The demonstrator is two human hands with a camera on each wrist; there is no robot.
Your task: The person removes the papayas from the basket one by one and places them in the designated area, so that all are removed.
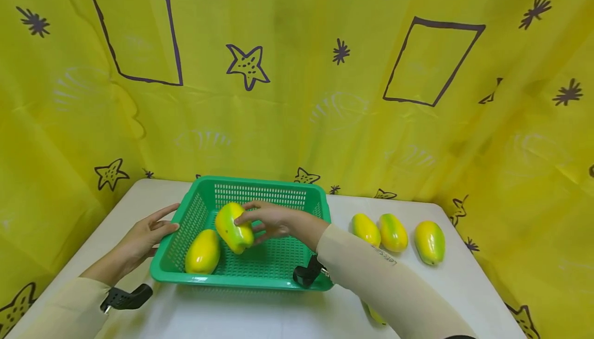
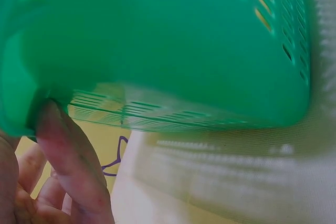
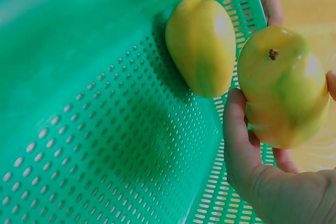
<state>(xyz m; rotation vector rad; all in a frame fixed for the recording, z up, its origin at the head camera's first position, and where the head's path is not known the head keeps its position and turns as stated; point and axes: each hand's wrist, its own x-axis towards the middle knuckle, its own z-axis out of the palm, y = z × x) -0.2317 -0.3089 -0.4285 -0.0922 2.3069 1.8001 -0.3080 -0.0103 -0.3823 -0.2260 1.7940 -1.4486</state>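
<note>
A green plastic basket [image 1: 241, 278] with slotted walls stands on the white table. My left hand [image 1: 141, 238] grips its left rim, thumb on top and fingers below the edge; the left wrist view shows those fingers [image 2: 73, 161] against the outer wall. Inside the basket, my right hand [image 1: 274, 219] holds a yellow-green mango [image 1: 233, 229] between thumb and fingers, raised over the basket floor. The right wrist view shows the stem end of this mango [image 3: 283, 87]. Another mango [image 1: 203, 252] lies in the left front corner of the basket, beside the held one.
Right of the basket, three mangoes lie on the table: one [image 1: 365, 229] beside a second [image 1: 393, 232], and a third [image 1: 429, 242] farther right. Part of another yellow fruit [image 1: 375, 314] shows below my right sleeve. A yellow patterned curtain [image 1: 287, 122] hangs behind the table.
</note>
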